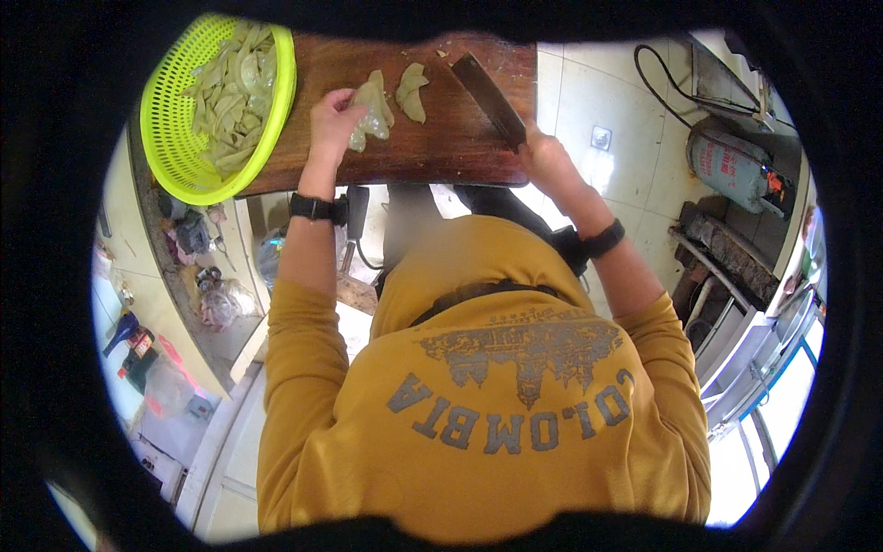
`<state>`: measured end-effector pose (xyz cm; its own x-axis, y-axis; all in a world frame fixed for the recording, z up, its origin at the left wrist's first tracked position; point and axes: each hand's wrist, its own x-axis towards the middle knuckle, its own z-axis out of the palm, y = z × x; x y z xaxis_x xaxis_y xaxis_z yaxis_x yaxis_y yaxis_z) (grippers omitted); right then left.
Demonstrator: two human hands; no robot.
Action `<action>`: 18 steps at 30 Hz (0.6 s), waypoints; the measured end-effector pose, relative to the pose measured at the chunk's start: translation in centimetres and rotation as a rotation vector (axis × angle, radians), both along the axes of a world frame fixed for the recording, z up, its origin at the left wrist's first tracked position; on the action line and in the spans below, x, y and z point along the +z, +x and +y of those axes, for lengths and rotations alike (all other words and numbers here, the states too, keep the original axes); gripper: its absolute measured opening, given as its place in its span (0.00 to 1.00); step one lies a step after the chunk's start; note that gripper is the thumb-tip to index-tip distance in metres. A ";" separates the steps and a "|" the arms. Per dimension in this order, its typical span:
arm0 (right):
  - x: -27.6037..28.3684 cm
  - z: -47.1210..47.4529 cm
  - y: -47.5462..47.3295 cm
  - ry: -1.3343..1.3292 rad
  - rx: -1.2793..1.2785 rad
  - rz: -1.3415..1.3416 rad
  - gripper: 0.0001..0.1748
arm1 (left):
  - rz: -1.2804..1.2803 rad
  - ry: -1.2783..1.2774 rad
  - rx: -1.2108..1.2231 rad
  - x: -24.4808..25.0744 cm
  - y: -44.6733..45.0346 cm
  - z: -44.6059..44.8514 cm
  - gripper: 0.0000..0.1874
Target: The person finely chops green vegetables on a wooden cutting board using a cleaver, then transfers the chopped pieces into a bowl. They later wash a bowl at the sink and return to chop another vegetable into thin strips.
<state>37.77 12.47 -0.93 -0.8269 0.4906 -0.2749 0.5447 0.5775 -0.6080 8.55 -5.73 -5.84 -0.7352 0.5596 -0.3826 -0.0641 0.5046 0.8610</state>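
On the dark brown wooden table (428, 162), a small pile of pale green, wet-looking vegetable pieces (376, 107) lies under the fingertips of my left hand (334, 123). The thumb and fingers grip the pile's left side. Just to its right, apart from it, rests a single curved piece (412, 93) of the same kind. My right hand (545, 157) grips a cleaver (486, 96) by its handle, which the fingers mostly hide. The dark, wide blade slants up and left over the table's right side, and I cannot tell whether it touches the wood.
A yellow-green plastic colander (281, 114) holding many similar pieces (238, 103) stands at the table's left. Small scraps dot the tabletop. A grey gas cylinder (731, 169) with a hose is at the right. Bagged items (224, 303) sit on a lower-left ledge.
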 end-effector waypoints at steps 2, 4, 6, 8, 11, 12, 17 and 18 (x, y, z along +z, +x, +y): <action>0.0 0.0 0.0 0.021 -0.001 0.013 0.13 | -0.105 0.110 0.068 -0.3 -0.4 0.7 0.18; 0.0 -0.1 -0.2 0.038 0.028 -0.004 0.13 | -0.109 0.060 0.057 -0.9 -0.6 1.7 0.20; 0.1 -0.1 -0.3 0.039 0.037 -0.012 0.13 | 0.078 -0.090 -0.067 -1.6 -0.4 2.6 0.21; 0.3 -0.1 -0.3 0.008 0.022 -0.022 0.12 | 0.271 -0.190 -0.117 -2.2 -0.1 3.4 0.22; 0.4 -0.1 -0.3 -0.021 -0.012 -0.037 0.12 | 0.459 -0.302 -0.106 -2.7 0.7 4.3 0.21; 0.5 -0.1 -0.3 -0.010 -0.003 -0.043 0.12 | 0.457 -0.356 -0.134 -2.7 1.0 4.5 0.20; 0.3 -0.3 -0.1 0.068 0.020 -0.013 0.13 | 0.542 -0.400 -0.213 -0.7 1.8 4.4 0.18; 0.3 -0.4 -0.1 0.067 0.017 -0.004 0.14 | 0.492 -0.335 -0.182 -0.1 1.8 4.2 0.17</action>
<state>37.67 12.08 -0.66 -0.8343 0.4939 -0.2450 0.5367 0.6262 -0.5656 10.30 -1.58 -5.89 -0.7739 0.6011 -0.1995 0.4130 0.7177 0.5606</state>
